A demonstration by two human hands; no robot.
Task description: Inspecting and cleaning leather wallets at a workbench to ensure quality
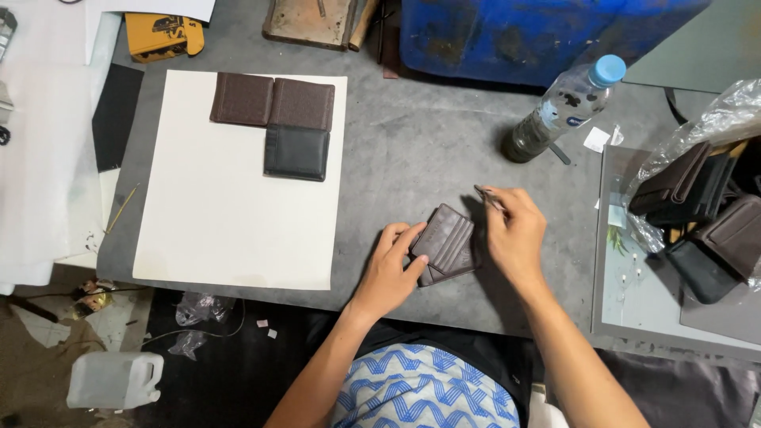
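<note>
Brown card wallet [449, 242] lay on grey desk [412, 150], near its front edge. Left hand [390, 265] gripped wallet's left edge, thumb and fingers closed on it. Right hand [515, 234] pinched a thin tool [485, 195] just beside the wallet. Three finished wallets [277, 119] sat on cream sheet [230, 230], well apart.

Desk [412, 150]: card holder [445, 242] at near edge, between left hand [388, 273] and right hand [515, 234] | sheet [230, 214] to its left, three wallets [273, 119] on the far corner | bottle [559, 107] lying behind right hand | bag of wallets [705, 198] at right
</note>
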